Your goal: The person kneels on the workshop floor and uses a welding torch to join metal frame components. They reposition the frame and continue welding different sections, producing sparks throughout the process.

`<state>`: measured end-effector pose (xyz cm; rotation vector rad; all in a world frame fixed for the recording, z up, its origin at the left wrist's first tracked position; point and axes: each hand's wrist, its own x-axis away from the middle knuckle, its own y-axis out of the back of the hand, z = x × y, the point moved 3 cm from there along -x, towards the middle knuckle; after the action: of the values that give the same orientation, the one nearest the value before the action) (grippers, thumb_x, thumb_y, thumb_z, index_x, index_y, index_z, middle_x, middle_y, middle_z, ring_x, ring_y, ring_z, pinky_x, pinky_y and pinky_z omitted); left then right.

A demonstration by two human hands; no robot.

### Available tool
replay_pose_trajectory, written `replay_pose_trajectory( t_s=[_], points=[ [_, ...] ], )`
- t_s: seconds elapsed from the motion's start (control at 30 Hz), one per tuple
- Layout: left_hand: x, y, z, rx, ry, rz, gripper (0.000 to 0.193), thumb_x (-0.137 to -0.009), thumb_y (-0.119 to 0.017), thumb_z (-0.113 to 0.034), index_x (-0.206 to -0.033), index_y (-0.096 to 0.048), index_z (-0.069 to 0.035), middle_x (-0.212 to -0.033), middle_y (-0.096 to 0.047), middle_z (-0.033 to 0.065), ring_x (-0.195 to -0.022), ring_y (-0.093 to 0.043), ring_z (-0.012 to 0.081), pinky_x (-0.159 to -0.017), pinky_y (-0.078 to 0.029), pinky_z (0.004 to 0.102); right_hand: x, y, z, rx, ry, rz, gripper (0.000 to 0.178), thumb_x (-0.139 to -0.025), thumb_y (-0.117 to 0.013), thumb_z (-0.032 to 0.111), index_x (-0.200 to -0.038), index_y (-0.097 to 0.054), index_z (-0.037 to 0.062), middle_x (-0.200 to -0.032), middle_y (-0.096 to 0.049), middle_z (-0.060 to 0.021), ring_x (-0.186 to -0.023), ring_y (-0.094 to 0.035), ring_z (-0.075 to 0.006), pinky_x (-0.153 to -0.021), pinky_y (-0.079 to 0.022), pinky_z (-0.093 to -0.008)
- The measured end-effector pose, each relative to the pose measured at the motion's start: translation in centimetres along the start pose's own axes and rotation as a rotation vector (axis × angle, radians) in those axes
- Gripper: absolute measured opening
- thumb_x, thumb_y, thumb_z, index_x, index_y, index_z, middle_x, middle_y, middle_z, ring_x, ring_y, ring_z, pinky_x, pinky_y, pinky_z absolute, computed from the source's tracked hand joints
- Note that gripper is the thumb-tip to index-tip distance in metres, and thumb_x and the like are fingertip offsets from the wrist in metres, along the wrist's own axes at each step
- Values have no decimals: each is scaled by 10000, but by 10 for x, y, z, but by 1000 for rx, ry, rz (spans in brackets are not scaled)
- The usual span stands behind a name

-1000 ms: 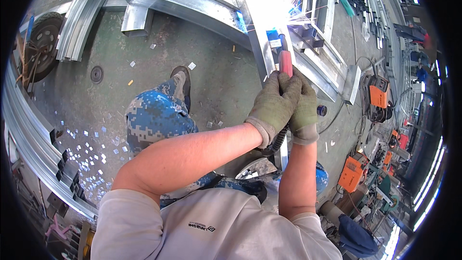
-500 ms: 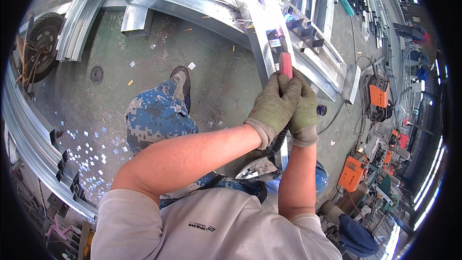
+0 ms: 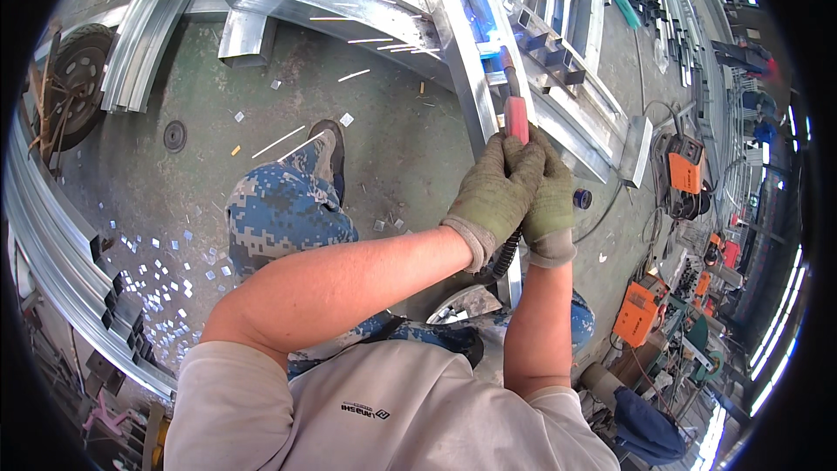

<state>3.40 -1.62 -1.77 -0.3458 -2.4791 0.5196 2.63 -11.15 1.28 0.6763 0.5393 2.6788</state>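
Both gloved hands are wrapped round the red handle of a welding torch [image 3: 516, 119]. My left hand [image 3: 499, 190] closes over it from the left side, and my right hand [image 3: 549, 201] grips it from the right. The torch's neck points away from me, its tip at a blue-white glow on a galvanized steel frame [image 3: 462, 70]. Short bright spark streaks fly left from there. A black corrugated cable [image 3: 506, 255] hangs below my gloves. Fingers partly cover the handle.
Long steel channels [image 3: 52, 227] lie at the left, near a wheel [image 3: 78, 78]. Small metal offcuts [image 3: 161, 288] litter the floor. An orange welding machine [image 3: 686, 170] and a second orange machine [image 3: 639, 310] stand at the right, with cables. Steel tubes [image 3: 558, 57] are stacked beyond my hands.
The white glare at the torch tip has shrunk to a smaller blue glow. More long spark streaks now spread to the left. My hands hold nearly the same place.
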Motion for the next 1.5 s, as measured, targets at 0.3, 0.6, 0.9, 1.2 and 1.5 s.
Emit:
replay_pose_trajectory(
  t_s=[0.3, 0.6, 0.9, 1.2, 1.5],
  points=[
    [-1, 1, 3, -50, 10, -6, 364, -1081, -624, -355, -1233, -634, -24, -1068, -693, 99, -983, -617, 145, -886, -525, 336, -1, 0, -2, -2, 6, -11, 578, -1029, -736, 279, -1500, -567, -10, -1279, -711, -136, -1099, -644, -161, -951, -529, -303],
    [0, 2, 2, -51, 24, 2, 365, -1088, -620, -345, -1256, -623, -21, -1099, -694, 99, -1004, -622, 142, -894, -523, 325, 2, -2, 0, -50, -35, 5, 594, -1027, -740, 273, -1513, -552, -14, -1279, -706, -134, -1087, -639, -157, -946, -528, -300],
    [1, 3, 4, 1, 3, -3, 337, -1098, -608, -323, -1244, -627, -19, -1091, -685, 79, -1009, -607, 135, -903, -517, 321, -2, -5, -8, -54, 18, -7, 550, -1028, -745, 245, -1487, -576, -6, -1147, -710, -63, -964, -635, -105, -813, -550, -264],
    [0, 3, 4, -56, 5, -6, 343, -1090, -620, -343, -1207, -635, -21, -1079, -691, 102, -986, -612, 142, -887, -523, 333, -2, -3, -11, -38, 31, -27, 563, -1022, -753, 255, -1485, -573, -10, -1145, -723, -70, -971, -649, -113, -818, -553, -267],
    [7, 3, -9, -41, -24, 25, 395, -1073, -639, -365, -1256, -618, -16, -1087, -704, 135, -991, -638, 173, -895, -531, 352, 2, -2, -8, -178, -2, -11, 568, -1028, -743, 250, -1504, -563, -3, -1218, -717, -95, -1028, -646, -138, -896, -545, -286]
  ],
)
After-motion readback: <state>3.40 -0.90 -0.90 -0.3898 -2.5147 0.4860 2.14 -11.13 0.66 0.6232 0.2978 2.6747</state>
